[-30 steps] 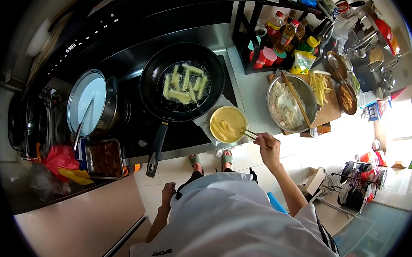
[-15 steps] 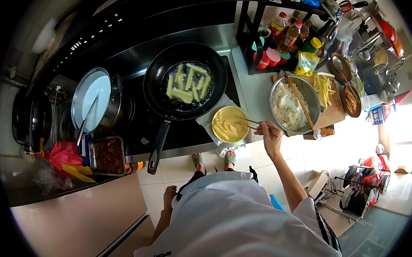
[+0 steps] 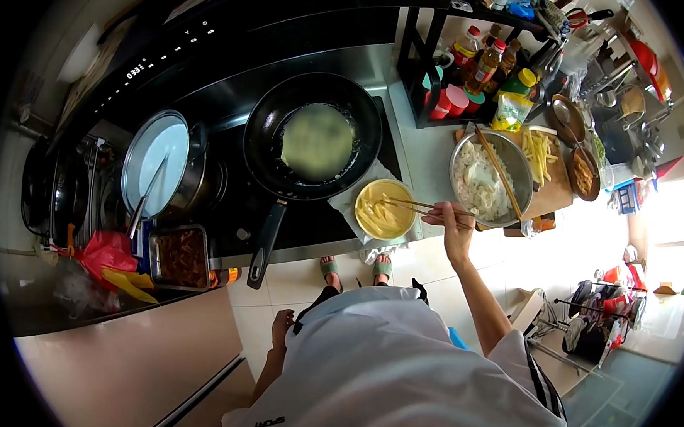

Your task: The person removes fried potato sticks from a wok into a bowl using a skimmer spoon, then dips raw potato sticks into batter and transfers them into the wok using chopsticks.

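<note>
My right hand (image 3: 454, 224) is closed on a pair of chopsticks (image 3: 426, 208). Their tips reach into a yellow bowl (image 3: 409, 223) of pale strips in a thick yellow batter (image 3: 379, 209). Left of the bowl, a black frying pan (image 3: 263, 124) sits on the stove; its battered pieces (image 3: 319, 141) look blurred together in oil. My left hand (image 3: 282, 323) hangs by my side, away from the counter, its fingers too small and dark to make out.
A metal bowl (image 3: 519, 172) of white food with chopsticks across it stands right, beside a cutting board (image 3: 557, 195) with cut strips. Bottles (image 3: 485, 65) fill a black rack. At left are a pot (image 3: 132, 168) and a tray of brown food (image 3: 179, 259). The pan's handle (image 3: 266, 248) juts over the counter edge.
The chopsticks have shifted in the yellow bowl, with their tips now further among the strips. The pan's pieces were distinct before and are now blurred. The left hand stays put.
</note>
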A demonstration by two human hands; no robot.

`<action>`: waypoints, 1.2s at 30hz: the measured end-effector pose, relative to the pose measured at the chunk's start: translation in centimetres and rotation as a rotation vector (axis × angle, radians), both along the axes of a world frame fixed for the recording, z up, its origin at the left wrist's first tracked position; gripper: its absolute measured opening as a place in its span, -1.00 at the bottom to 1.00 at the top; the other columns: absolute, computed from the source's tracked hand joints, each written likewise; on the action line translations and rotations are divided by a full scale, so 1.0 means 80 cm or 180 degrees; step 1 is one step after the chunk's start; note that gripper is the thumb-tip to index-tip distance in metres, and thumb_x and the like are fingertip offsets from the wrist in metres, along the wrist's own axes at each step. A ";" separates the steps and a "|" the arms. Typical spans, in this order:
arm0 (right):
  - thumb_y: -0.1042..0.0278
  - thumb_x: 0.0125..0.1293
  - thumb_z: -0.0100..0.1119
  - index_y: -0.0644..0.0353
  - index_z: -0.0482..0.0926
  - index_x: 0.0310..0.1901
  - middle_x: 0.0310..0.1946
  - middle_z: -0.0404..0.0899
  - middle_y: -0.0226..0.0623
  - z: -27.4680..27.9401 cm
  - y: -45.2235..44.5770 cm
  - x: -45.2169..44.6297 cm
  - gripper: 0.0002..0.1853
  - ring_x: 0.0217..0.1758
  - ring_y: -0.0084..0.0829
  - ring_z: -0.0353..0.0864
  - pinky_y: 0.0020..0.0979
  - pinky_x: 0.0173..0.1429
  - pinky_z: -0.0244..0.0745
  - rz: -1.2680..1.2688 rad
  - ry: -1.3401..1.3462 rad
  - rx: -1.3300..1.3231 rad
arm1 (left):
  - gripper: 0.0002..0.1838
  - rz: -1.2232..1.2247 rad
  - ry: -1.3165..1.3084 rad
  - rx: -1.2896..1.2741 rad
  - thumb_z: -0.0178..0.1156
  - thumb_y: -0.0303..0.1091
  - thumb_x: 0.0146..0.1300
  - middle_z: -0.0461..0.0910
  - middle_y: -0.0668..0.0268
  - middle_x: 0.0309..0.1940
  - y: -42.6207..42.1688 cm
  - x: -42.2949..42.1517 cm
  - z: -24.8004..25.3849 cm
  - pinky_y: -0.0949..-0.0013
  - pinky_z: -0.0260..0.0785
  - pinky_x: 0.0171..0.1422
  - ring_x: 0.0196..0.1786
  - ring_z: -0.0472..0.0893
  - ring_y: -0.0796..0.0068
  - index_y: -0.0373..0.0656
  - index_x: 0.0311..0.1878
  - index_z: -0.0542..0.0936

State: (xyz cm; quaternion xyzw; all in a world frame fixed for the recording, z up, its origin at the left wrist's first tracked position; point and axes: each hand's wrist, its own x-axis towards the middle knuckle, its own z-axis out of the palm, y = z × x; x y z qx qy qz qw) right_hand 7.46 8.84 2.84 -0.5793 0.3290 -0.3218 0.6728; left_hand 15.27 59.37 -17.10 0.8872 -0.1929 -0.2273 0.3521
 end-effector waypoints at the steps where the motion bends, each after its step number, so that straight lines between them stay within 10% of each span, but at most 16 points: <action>1: 0.34 0.43 -0.05 0.46 0.51 -0.28 -0.45 0.60 -0.11 0.006 0.000 -0.002 -0.71 -0.41 -0.30 0.69 -0.42 -0.27 0.66 -0.0007 -0.0023 0.0091 | -0.76 -0.0030 -0.0054 -0.0006 0.10 -0.57 0.16 0.54 0.13 -0.24 -0.001 0.001 0.000 0.29 0.49 -0.26 -0.27 0.61 0.26 -0.16 -0.09 0.49; 11: 0.19 0.40 0.01 0.36 0.55 -0.25 -0.44 0.62 -0.16 -0.042 0.013 -0.033 -0.67 -0.41 -0.35 0.69 -0.43 -0.28 0.66 -0.0199 -0.0019 0.0792 | -0.80 -0.0091 -0.0009 -0.0027 0.06 -0.58 0.19 0.54 0.09 -0.25 -0.015 0.015 0.010 0.19 0.46 -0.21 -0.24 0.58 0.13 -0.19 -0.11 0.48; 36: 0.42 0.42 -0.05 0.48 0.54 -0.31 -0.47 0.63 -0.15 -0.003 0.030 -0.047 -0.73 -0.38 -0.38 0.70 -0.53 -0.25 0.55 0.0074 0.0333 -0.0481 | -0.80 -0.0083 0.0160 -0.0032 0.03 -0.52 0.23 0.56 0.08 -0.24 -0.018 0.026 0.017 0.24 0.45 -0.26 -0.32 0.59 0.19 -0.20 -0.08 0.49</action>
